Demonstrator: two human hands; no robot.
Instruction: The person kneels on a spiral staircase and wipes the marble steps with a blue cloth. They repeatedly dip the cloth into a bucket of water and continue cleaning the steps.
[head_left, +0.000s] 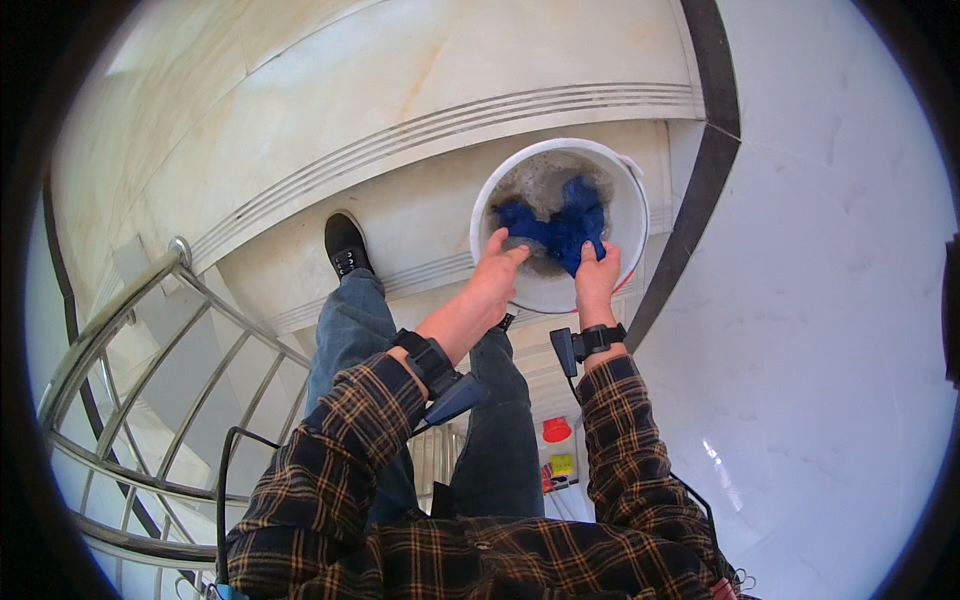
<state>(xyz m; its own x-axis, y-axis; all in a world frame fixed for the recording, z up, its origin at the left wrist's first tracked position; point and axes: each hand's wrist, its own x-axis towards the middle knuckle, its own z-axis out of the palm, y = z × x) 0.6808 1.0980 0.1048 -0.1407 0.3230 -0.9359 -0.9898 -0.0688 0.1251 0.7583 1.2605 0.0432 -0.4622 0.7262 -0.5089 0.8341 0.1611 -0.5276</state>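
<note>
A round white bucket (485, 196) with murky grey water in it stands on a stair step. A blue cloth (559, 229) lies partly in the water and looks wet. My right hand (598, 274) grips the near right end of the cloth at the bucket's near side. Over the bucket's near left rim reaches my left hand (496, 277), its fingers at the near left part of the cloth; whether they pinch it cannot be told. Both wrists carry black straps with small devices.
Pale stone stairs (420, 150) with dark grooved strips surround the bucket. A curved metal railing (112, 337) runs at the left. To the right rises a white wall (810, 262) with a dark border. My shoe (346, 244) rests on the step. Below are a red container (556, 430) and a yellow item (561, 464).
</note>
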